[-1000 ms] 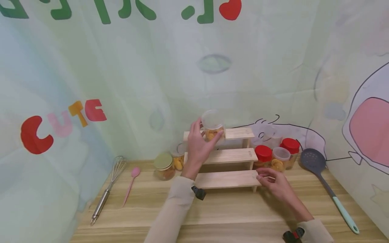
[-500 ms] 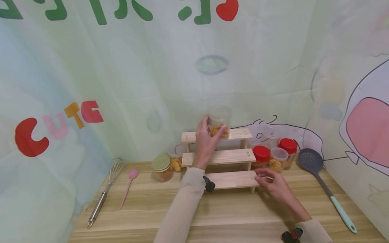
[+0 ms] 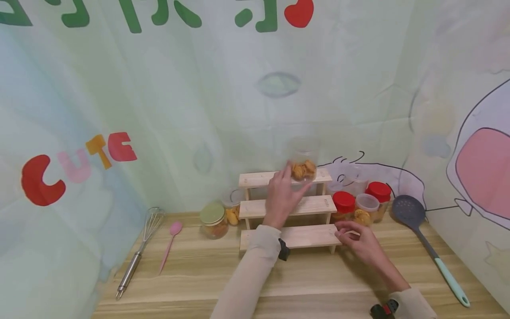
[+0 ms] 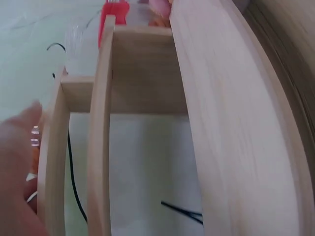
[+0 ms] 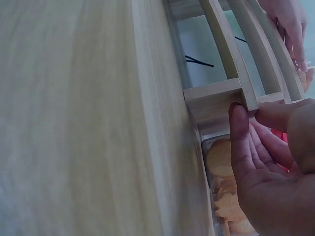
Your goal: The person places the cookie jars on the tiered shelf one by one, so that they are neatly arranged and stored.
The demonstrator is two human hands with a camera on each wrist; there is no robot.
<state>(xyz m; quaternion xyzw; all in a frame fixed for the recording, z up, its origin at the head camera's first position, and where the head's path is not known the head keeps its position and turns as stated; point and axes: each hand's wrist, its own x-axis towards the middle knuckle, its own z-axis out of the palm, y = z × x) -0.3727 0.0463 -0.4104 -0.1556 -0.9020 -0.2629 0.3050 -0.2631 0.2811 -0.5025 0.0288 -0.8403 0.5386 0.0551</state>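
My left hand [image 3: 282, 195] holds a clear plastic jar [image 3: 304, 165] with round cookies inside, fingers at its left side and thumb low at the front. The jar stands over the right part of the top tier of a three-tier wooden rack [image 3: 288, 205]. Only part of the left hand [image 4: 17, 167] shows in its wrist view, beside the rack's slats. At the right end of the lowest tier, my right hand [image 3: 360, 243] pinches the board's corner between thumb and fingers. The right wrist view shows this pinch on the wooden end [image 5: 248, 105] up close.
Right of the rack are red-lidded jars [image 3: 343, 201], a clear-lidded cookie jar [image 3: 366, 208] and a slotted skimmer [image 3: 410, 212]. To its left stand a green-lidded jar [image 3: 214, 219] and another snack jar [image 3: 233, 215]. A pink spoon [image 3: 171, 241] and whisk [image 3: 137, 257] lie farther left.
My left hand has carried the cookie jar rightward along the top tier. The right hand keeps its pinch on the lowest board's end.
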